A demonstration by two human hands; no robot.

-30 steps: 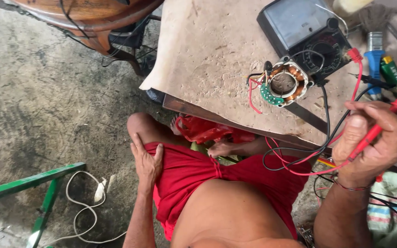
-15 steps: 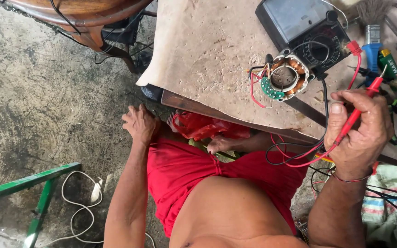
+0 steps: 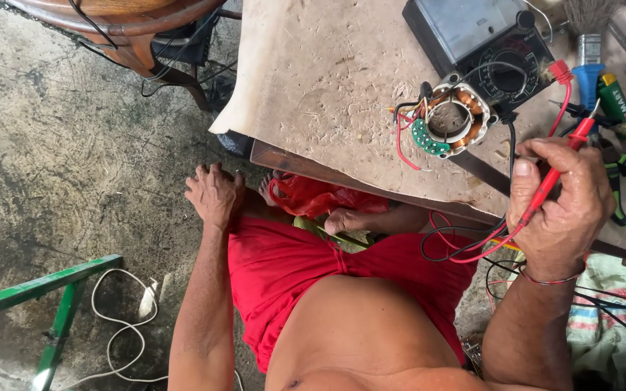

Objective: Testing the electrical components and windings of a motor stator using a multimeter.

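Head view, fingers first. The right hand [image 3: 561,210] is curled tight around a slim red plastic test probe [image 3: 561,163]; thumb and forefinger pinch the shaft, the remaining fingers are folded in against the palm, and no gap shows between them. The probe tip points toward one o'clock from the hand. A thin red wire lead [image 3: 472,250] trails from the base of the hand toward seven o'clock, looping with a black wire lead [image 3: 440,242] below the table edge. A thin bracelet sits on that wrist.

The left hand [image 3: 214,194] holds nothing. Its fingers are loosely bent, close together, and rest on the person's raised knee at the edge of the red cloth shorts [image 3: 291,268].

At eleven o'clock from the right hand, near it but not touching, lies a round stator coil with copper windings and a green circuit piece [image 3: 449,119], with red and black wires leaving its left side. It sits flat on the pale, scuffed board tabletop [image 3: 327,87]. Just beyond it, at twelve o'clock, stands a black analogue multimeter with a dial [image 3: 483,43]; the coil touches or overlaps its lower corner.

At two o'clock from the right hand lie a blue-handled brush [image 3: 588,69] and green-gripped pliers [image 3: 617,195].
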